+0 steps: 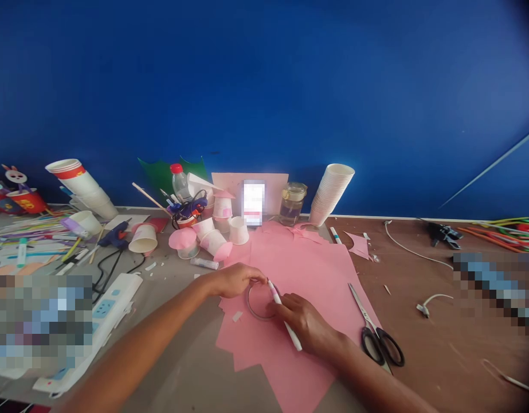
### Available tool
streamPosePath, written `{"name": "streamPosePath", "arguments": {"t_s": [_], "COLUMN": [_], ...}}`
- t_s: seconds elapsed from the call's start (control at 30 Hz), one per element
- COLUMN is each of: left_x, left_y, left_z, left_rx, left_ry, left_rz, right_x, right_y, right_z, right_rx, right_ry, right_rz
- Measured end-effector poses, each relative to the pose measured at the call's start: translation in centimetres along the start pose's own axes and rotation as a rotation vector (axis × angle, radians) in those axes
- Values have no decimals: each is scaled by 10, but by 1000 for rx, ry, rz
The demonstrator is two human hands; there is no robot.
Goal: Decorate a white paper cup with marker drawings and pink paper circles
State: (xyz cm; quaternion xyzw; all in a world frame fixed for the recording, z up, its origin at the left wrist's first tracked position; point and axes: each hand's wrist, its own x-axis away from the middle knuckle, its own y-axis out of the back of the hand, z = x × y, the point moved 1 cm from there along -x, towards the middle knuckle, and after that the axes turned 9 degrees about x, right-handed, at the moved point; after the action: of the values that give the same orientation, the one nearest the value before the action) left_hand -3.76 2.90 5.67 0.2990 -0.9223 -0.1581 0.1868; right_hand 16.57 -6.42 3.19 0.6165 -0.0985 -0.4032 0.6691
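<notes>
1. Scissors (364, 316) lie right of the right hand (306, 322); mostly bare surface (412, 272) opens beyond them.
2. Paper cups (211, 243) crowd ahead-left of the left hand (235, 279).
3. Low pink paper (307, 264) leaves passage ahead of the right hand, toward the jar (292, 205).

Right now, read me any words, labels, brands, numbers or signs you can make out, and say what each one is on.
No text can be read.
Lit screen: blurred out.
Red cup, far left: yellow marks, too small.
Leaning cup stack, left: marks on its red band, too small.
</notes>
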Motion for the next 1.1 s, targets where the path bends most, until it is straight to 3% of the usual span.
{"name": "streamPosePath", "arguments": {"t_s": [0.07, 0.17, 0.27, 0.4, 0.53, 0.77, 0.87, 0.97, 1.1], "left_x": [4, 10, 13, 11, 7, 9, 11, 11, 7], "left_y": [4, 12, 15, 8, 2, -5, -9, -13, -13], "left_z": [3, 8, 19, 37, 43, 34, 34, 36, 40], "left_rx": [86, 315, 390, 331, 354, 282, 143, -59, -143], "left_ry": [-9, -44, 53, 183, 184, 168, 115, 25, 25], "left_rz": [-62, -294, -490, -555, -566, -504, -465, -382, -318], "right_x": [1, 4, 7, 13, 21, 24, 20, 12, -5], "right_y": [-1, 0, 2, 4, 6, 5, 6, 6, -8], "right_z": [-3, -10, -23, -47, -60, -62, -58, -42, -10], "right_rx": [-2, 23, 54, 113, 155, 237, 202, -94, -664], "right_ry": [9, -30, -117, -253, -371, -456, -508, -571, -550], "right_rz": [-11, -101, -226, -325, -389, -275, -345, -409, -346]}}
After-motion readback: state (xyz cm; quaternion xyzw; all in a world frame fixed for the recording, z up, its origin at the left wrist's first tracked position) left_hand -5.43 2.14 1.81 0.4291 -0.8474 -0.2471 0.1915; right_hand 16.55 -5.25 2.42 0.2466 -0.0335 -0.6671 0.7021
